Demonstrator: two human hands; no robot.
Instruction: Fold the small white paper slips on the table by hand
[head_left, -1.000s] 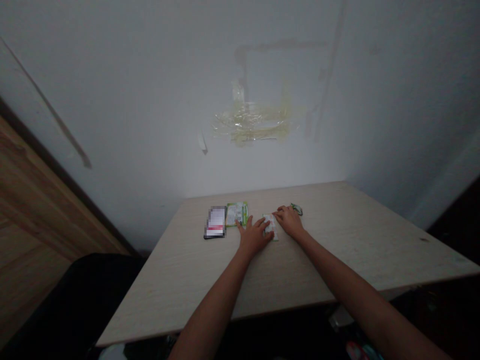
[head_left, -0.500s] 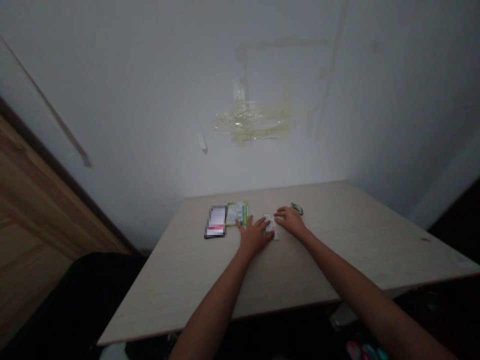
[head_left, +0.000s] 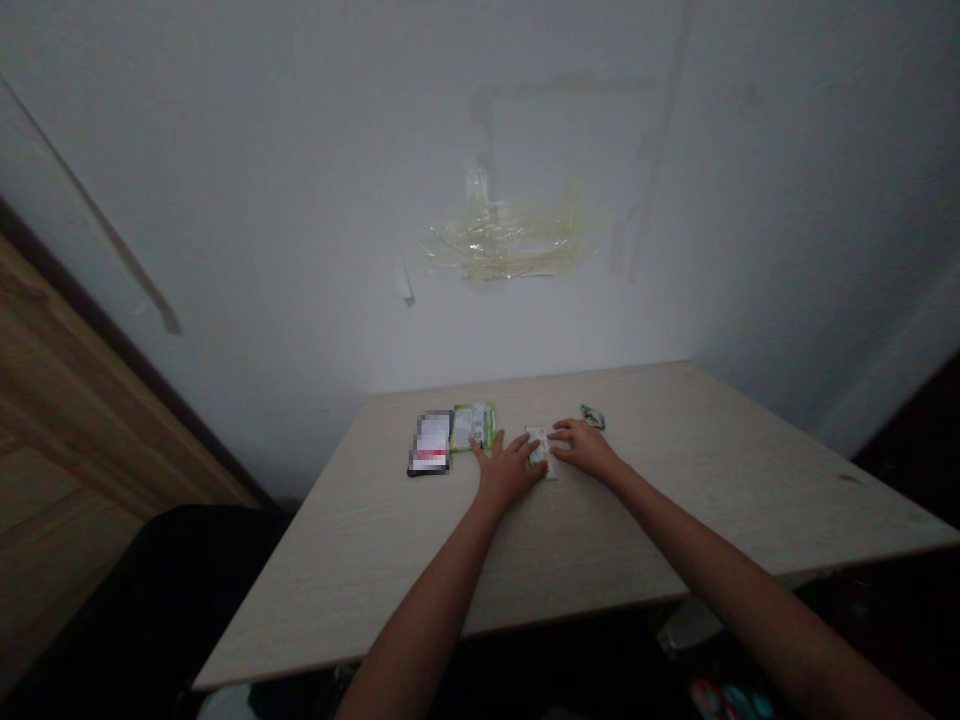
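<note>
A small white packet with reddish print lies flat on the table between my two hands. My left hand is spread, palm down, with fingertips on the packet's left side and other fingers reaching the edge of a green-and-white printed packet. At the small packet's right edge rest the fingertips of my right hand, its fingers stretched out and slightly bent. Just beyond the right hand is a small crumpled green-and-white wrapper. What the print says is too small to read.
A phone with a lit, blurred screen lies left of the green packet. The pale wooden table meets a wall bearing strips of clear tape. A dark form stands left of the table, beside wooden panelling.
My right hand has shifted very slightly to the right and down along the small packet's edge. The left hand and the other things on the table stay in place.
</note>
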